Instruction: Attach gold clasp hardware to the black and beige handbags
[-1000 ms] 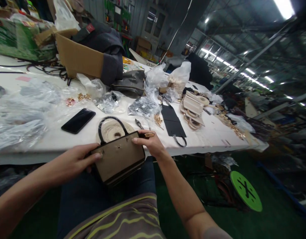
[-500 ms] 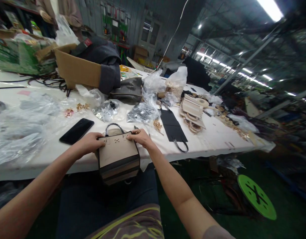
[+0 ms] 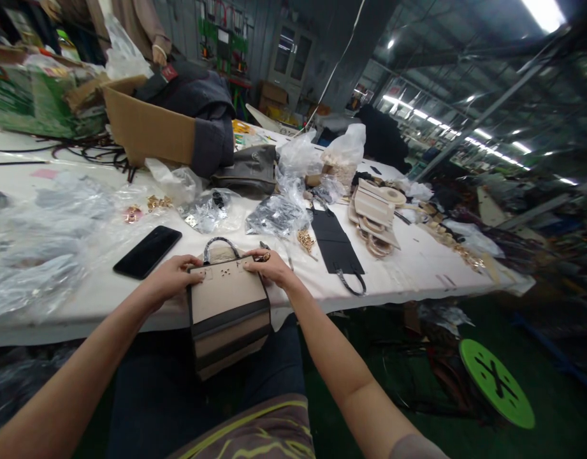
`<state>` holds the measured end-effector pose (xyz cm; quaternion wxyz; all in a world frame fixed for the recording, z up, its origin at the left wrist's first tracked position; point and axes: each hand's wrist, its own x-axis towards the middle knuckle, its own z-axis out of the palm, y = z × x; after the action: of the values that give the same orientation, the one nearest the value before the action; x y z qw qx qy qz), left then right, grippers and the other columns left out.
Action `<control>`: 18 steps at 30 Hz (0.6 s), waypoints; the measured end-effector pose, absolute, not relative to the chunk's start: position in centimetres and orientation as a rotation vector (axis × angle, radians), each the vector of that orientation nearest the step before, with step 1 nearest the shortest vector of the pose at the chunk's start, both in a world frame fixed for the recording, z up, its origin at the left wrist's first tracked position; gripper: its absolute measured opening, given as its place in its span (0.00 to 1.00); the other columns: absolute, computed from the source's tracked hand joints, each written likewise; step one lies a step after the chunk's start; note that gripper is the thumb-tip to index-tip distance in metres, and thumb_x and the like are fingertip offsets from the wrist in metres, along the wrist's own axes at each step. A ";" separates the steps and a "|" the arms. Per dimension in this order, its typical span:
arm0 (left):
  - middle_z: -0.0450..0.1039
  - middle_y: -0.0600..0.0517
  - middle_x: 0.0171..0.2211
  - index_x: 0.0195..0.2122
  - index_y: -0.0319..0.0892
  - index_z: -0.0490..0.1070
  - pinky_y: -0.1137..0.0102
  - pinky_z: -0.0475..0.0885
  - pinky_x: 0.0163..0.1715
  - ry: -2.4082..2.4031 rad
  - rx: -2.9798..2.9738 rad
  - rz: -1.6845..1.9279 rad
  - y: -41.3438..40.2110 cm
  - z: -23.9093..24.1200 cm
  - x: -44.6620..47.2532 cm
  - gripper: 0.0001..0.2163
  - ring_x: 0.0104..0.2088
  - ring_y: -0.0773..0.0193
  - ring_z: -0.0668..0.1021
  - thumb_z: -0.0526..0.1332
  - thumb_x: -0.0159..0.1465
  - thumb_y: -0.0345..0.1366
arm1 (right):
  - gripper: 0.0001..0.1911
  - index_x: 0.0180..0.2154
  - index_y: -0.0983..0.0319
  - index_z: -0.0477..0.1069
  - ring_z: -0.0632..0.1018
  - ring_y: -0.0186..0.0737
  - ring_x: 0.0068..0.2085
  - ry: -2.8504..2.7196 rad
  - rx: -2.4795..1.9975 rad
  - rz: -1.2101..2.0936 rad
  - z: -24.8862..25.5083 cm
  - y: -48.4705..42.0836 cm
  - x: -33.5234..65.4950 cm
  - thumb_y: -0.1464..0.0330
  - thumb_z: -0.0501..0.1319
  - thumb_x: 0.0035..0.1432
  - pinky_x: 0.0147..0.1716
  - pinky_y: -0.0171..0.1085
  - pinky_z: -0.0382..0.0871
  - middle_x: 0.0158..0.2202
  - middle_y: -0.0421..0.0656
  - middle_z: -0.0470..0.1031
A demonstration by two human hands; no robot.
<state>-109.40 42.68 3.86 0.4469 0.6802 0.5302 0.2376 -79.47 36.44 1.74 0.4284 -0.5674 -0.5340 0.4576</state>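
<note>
A beige handbag [image 3: 229, 296] with dark edging hangs tilted over the table's front edge, above my lap. Its top edge is pinched at the left corner by my left hand [image 3: 178, 275] and at the right corner by my right hand [image 3: 267, 266]. Small holes show in the panel between them. Behind the top edge rises a wrapped handle [image 3: 220, 241]. My right fingers also have a small dark tool-like item against them, too small to make out. Left of the bag lies a black phone [image 3: 148, 251].
On the white table [image 3: 398, 280] are a black bag panel [image 3: 335, 239] with a handle, stacked beige pieces [image 3: 374, 213], gold hardware [image 3: 305, 240] and plastic bags [image 3: 49, 229]. A cardboard box [image 3: 150, 131] stands behind; a person's hand [image 3: 159, 55] is near it. A green stool [image 3: 496, 382] is at right.
The handbag's lower part has swung a little down and toward me, showing more of its base. Both hands keep their hold on the top edge. The person behind the box has moved a hand nearer it.
</note>
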 end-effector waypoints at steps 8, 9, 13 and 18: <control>0.83 0.45 0.42 0.48 0.40 0.82 0.60 0.76 0.41 1.245 1.514 0.580 42.0 3.2 -110.0 0.33 0.44 0.48 0.82 0.78 0.40 0.48 | 0.17 0.40 0.61 0.86 0.80 0.45 0.45 -1.333 -1.328 1.064 -0.8 36.0 -79.1 0.56 0.76 0.52 0.41 0.35 0.72 0.45 0.43 0.83; 0.83 0.45 0.42 0.48 0.41 0.81 0.59 0.77 0.43 1.239 1.529 0.593 42.0 3.0 -110.1 0.32 0.45 0.48 0.82 0.78 0.41 0.48 | 0.17 0.40 0.61 0.87 0.80 0.45 0.45 -1.317 -1.336 1.062 -1.0 36.0 -79.1 0.57 0.77 0.51 0.41 0.35 0.72 0.45 0.43 0.83; 0.80 0.43 0.49 0.48 0.43 0.78 0.59 0.78 0.46 1.274 1.552 0.731 41.8 2.0 -110.1 0.33 0.53 0.45 0.81 0.78 0.40 0.48 | 0.23 0.48 0.60 0.88 0.80 0.43 0.41 -1.247 -1.329 1.170 -1.0 35.9 -79.2 0.58 0.77 0.50 0.39 0.35 0.71 0.42 0.42 0.84; 0.80 0.46 0.43 0.44 0.46 0.76 0.61 0.76 0.42 1.297 1.758 0.768 40.7 1.3 -109.9 0.22 0.46 0.48 0.81 0.71 0.51 0.52 | 0.33 0.62 0.57 0.83 0.79 0.40 0.40 -1.264 -1.272 1.271 0.5 35.2 -79.2 0.60 0.76 0.55 0.39 0.34 0.70 0.43 0.40 0.84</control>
<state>-109.94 40.73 1.25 0.4014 0.6954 0.5129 0.3038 -79.18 35.16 0.49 0.4544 -0.5155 -0.5123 0.5152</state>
